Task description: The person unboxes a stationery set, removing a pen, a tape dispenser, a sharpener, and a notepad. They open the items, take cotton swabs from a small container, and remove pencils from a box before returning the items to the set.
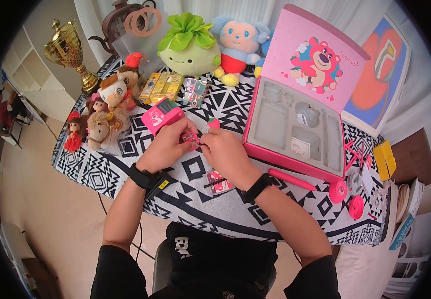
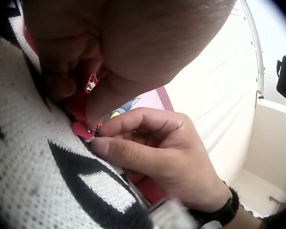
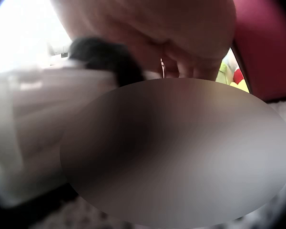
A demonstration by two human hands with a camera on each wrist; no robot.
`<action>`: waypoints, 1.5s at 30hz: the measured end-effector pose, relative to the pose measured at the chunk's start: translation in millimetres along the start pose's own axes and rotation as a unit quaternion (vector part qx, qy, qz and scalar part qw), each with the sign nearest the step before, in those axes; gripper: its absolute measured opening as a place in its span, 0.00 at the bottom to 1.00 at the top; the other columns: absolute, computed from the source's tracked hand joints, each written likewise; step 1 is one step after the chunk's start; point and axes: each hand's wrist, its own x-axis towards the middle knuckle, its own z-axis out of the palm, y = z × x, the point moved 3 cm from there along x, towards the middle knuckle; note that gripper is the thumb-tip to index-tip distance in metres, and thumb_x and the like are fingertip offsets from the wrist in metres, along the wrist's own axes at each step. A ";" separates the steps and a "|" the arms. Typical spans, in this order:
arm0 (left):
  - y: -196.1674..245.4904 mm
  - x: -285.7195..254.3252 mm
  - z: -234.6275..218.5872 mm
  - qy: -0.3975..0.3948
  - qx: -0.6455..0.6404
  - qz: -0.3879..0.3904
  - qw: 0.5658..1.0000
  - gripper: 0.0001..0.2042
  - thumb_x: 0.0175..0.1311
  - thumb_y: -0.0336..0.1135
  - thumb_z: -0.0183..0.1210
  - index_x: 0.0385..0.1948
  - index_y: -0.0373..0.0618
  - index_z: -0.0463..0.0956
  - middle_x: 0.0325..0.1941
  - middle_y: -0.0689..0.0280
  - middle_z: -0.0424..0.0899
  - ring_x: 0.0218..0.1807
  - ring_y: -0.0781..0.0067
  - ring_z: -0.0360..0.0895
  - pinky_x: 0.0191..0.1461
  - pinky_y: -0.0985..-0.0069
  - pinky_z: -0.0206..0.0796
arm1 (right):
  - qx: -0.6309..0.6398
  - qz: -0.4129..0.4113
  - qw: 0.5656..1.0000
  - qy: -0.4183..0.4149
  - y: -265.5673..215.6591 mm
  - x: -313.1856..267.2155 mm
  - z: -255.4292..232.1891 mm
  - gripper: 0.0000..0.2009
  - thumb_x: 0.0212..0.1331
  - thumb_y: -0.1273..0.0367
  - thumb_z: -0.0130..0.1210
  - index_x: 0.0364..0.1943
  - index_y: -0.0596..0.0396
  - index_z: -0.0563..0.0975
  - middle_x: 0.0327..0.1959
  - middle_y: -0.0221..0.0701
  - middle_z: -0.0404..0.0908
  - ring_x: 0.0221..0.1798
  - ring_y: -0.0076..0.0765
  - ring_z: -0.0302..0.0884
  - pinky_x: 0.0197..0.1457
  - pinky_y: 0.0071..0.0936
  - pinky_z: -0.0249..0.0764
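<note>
Hands pinch a small pink item.

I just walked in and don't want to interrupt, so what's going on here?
Someone is doing close work with both hands: the left hand grips a small pinkish-red piece with metal bits, while the right hand pinches at its edge. The exact operation isn't clear. Alongside, a pink cardboard box stands open, showing its grey moulded tray.

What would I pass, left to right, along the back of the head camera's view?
Trophy, green plush, blue plush, pink box's open lid, orange-and-blue picture.
</note>
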 end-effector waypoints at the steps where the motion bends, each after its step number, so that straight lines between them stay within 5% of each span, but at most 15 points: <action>1: -2.9 0.4 0.5 0.006 -0.005 0.010 1.000 0.13 0.60 0.21 0.63 0.45 0.39 0.75 0.37 0.62 0.81 0.41 0.69 0.79 0.48 0.71 0.71 | -0.003 -0.003 1.000 -0.008 0.0 -0.4 0.9 0.03 0.55 0.75 0.62 0.31 0.61 0.81 0.35 0.42 0.82 0.38 0.55 0.84 0.43 0.48 0.81; 3: -3.0 -0.6 0.4 0.011 -0.011 0.020 1.000 0.13 0.60 0.21 0.63 0.45 0.39 0.75 0.38 0.62 0.80 0.41 0.68 0.79 0.48 0.70 0.71 | -0.013 -0.013 1.000 -0.012 0.5 0.3 1.0 0.03 0.55 0.75 0.61 0.31 0.61 0.81 0.35 0.42 0.82 0.38 0.55 0.84 0.43 0.48 0.81; 5: 2.9 -0.2 -0.5 -0.003 -0.002 -0.005 1.000 0.14 0.60 0.18 0.62 0.46 0.40 0.76 0.40 0.71 0.77 0.44 0.82 0.74 0.49 0.80 0.69 | -0.025 -0.023 0.999 -0.014 -0.4 1.4 -0.5 0.03 0.54 0.75 0.61 0.31 0.61 0.81 0.34 0.42 0.82 0.39 0.55 0.84 0.42 0.47 0.82; 8: 2.1 -0.1 -1.3 -0.007 0.013 0.001 1.000 0.14 0.59 0.20 0.62 0.46 0.39 0.76 0.37 0.60 0.81 0.41 0.68 0.81 0.48 0.70 0.72 | -0.034 -0.023 0.999 -0.022 -2.4 3.2 -0.3 0.04 0.54 0.75 0.61 0.32 0.61 0.81 0.34 0.42 0.82 0.38 0.55 0.84 0.42 0.47 0.81; 11: -1.2 -0.5 0.2 -0.061 -0.026 -0.035 0.997 0.15 0.59 0.16 0.61 0.48 0.37 0.77 0.44 0.69 0.81 0.47 0.81 0.77 0.55 0.78 0.72 | -0.033 -0.025 0.999 -0.008 -3.1 3.5 0.0 0.04 0.54 0.75 0.61 0.33 0.61 0.81 0.34 0.42 0.82 0.37 0.55 0.84 0.41 0.47 0.81; 15: 2.4 -1.5 0.0 -0.056 0.004 -0.042 0.998 0.15 0.60 0.15 0.61 0.49 0.37 0.78 0.44 0.68 0.82 0.48 0.80 0.79 0.55 0.78 0.73 | 0.004 -0.004 1.000 0.011 -1.7 4.3 -3.0 0.05 0.54 0.74 0.62 0.33 0.61 0.81 0.35 0.43 0.82 0.37 0.56 0.84 0.42 0.48 0.81; 17: 1.8 -2.3 -0.7 -0.024 -0.019 0.012 0.999 0.13 0.60 0.16 0.61 0.46 0.37 0.78 0.42 0.69 0.82 0.45 0.80 0.79 0.52 0.78 0.74 | -0.001 -0.003 1.000 0.000 -2.6 5.5 -1.7 0.05 0.54 0.74 0.62 0.33 0.61 0.81 0.35 0.43 0.82 0.38 0.56 0.84 0.43 0.48 0.81; 22: 11.2 -2.0 -11.9 0.066 -0.010 -0.012 0.998 0.10 0.60 0.17 0.63 0.42 0.38 0.80 0.40 0.70 0.84 0.42 0.80 0.81 0.47 0.79 0.75 | -0.018 0.016 0.999 -0.029 -2.1 -0.4 -0.5 0.05 0.55 0.76 0.61 0.34 0.62 0.82 0.36 0.44 0.81 0.39 0.58 0.82 0.44 0.49 0.79; 29: 26.6 -6.6 -16.4 0.069 0.059 0.039 0.995 0.07 0.57 0.17 0.62 0.36 0.36 0.81 0.39 0.63 0.84 0.41 0.71 0.84 0.47 0.76 0.76 | -0.049 0.007 0.991 -0.122 -21.6 -12.0 -28.4 0.07 0.55 0.75 0.59 0.36 0.64 0.82 0.43 0.45 0.82 0.48 0.53 0.83 0.51 0.44 0.83; 31: 28.1 -11.9 -18.2 0.099 0.189 0.081 0.974 0.07 0.55 0.17 0.62 0.35 0.35 0.81 0.39 0.58 0.84 0.42 0.60 0.85 0.47 0.70 0.77 | -0.012 0.003 0.991 -0.134 -23.7 -21.1 -37.5 0.13 0.59 0.72 0.62 0.46 0.64 0.81 0.45 0.44 0.79 0.51 0.55 0.80 0.56 0.46 0.79; 35: 23.8 -27.4 -12.2 0.069 0.275 0.094 0.954 0.09 0.54 0.17 0.62 0.36 0.36 0.82 0.38 0.56 0.83 0.43 0.48 0.83 0.50 0.64 0.77 | -0.019 -0.009 0.988 -0.156 -25.5 -39.9 -49.2 0.13 0.62 0.69 0.63 0.46 0.63 0.81 0.47 0.43 0.79 0.54 0.53 0.79 0.59 0.44 0.77; 45: 35.6 -43.1 -26.1 0.146 0.227 0.082 0.959 0.09 0.60 0.19 0.63 0.42 0.35 0.82 0.43 0.54 0.85 0.42 0.53 0.86 0.47 0.66 0.79 | 0.012 -0.005 0.986 -0.165 -24.3 -56.2 -53.4 0.14 0.65 0.66 0.62 0.47 0.63 0.82 0.47 0.42 0.79 0.52 0.51 0.78 0.58 0.42 0.76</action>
